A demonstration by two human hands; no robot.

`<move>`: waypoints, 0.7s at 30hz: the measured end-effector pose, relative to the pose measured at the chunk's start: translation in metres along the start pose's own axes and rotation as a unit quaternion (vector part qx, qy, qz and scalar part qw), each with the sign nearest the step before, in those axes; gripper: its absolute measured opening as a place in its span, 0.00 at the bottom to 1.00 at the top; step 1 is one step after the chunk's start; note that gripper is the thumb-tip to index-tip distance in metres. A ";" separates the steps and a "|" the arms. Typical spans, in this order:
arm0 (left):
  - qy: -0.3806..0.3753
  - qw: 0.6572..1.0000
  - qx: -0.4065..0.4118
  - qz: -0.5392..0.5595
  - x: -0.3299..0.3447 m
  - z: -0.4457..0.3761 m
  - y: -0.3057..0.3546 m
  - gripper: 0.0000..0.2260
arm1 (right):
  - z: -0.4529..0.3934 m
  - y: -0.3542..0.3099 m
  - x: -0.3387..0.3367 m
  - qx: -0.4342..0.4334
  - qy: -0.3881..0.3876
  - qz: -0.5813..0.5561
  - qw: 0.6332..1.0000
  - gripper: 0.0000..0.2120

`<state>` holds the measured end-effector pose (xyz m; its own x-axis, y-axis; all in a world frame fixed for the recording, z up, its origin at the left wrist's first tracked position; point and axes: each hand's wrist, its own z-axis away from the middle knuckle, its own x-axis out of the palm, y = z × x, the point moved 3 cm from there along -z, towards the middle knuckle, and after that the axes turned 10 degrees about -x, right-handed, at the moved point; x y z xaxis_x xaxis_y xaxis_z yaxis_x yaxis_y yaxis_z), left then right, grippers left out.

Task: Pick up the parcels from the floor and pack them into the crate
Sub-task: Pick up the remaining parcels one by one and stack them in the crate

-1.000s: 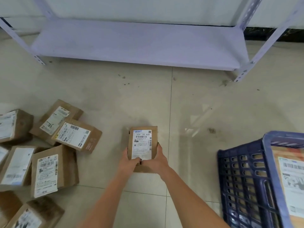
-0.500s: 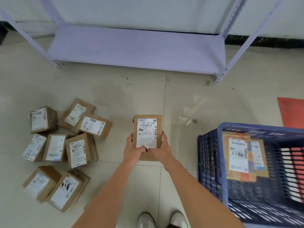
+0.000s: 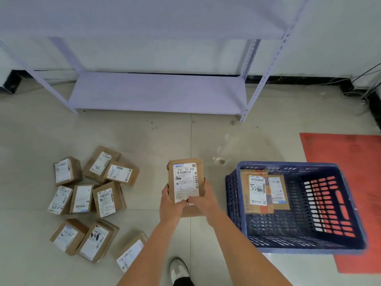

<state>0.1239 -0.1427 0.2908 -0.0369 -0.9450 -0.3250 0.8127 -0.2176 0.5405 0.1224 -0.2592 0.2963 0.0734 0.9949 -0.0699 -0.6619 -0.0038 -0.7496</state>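
- The parcel (image 3: 185, 183), a flat brown cardboard box with a white shipping label facing up, is held in the air above the floor, between the pile and the crate; both hands grasp it at its near end.
- The left hand (image 3: 171, 205) curls round the near left edge and the right hand (image 3: 203, 200) round the near right edge, thumbs on top near the label; a two-handed hold like this probably keeps the box level for the carry across.
- The crate (image 3: 342, 205), dark blue plastic with slotted lattice walls, sits on the floor to the person's right, with its far right corner over a red mat (image 3: 346, 153). Two labelled parcels (image 3: 263, 190) lean against its left wall, likely stood on edge to save room.
- The loose parcels (image 3: 90, 199) lie jumbled on the floor at the left, some overlapping, most with labels up; they are matt cardboard with squared corners.
- The floor (image 3: 144, 141) is pale glossy tile with a few dark specks.
- A pale lilac metal shelf rack (image 3: 156, 91) stands against the far wall; its uprights are perforated.
- One white shoe (image 3: 178, 269) shows at the bottom edge.
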 end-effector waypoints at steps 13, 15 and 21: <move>-0.024 0.999 0.019 -0.019 0.141 0.077 0.017 0.33 | 0.026 0.011 -0.164 -0.010 0.036 0.029 0.999 0.40; -0.024 0.999 0.025 -0.019 0.172 0.093 0.018 0.32 | 0.031 0.016 -0.198 -0.009 0.039 0.017 0.999 0.39; -0.025 0.999 0.043 -0.014 0.257 0.136 0.030 0.31 | 0.047 0.023 -0.291 -0.019 0.031 -0.019 0.999 0.36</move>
<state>0.0596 -0.4256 0.3288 -0.0897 -0.9491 -0.3019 0.7575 -0.2618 0.5980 0.0510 -0.5440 0.3302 0.1455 0.9860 -0.0809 -0.6288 0.0290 -0.7770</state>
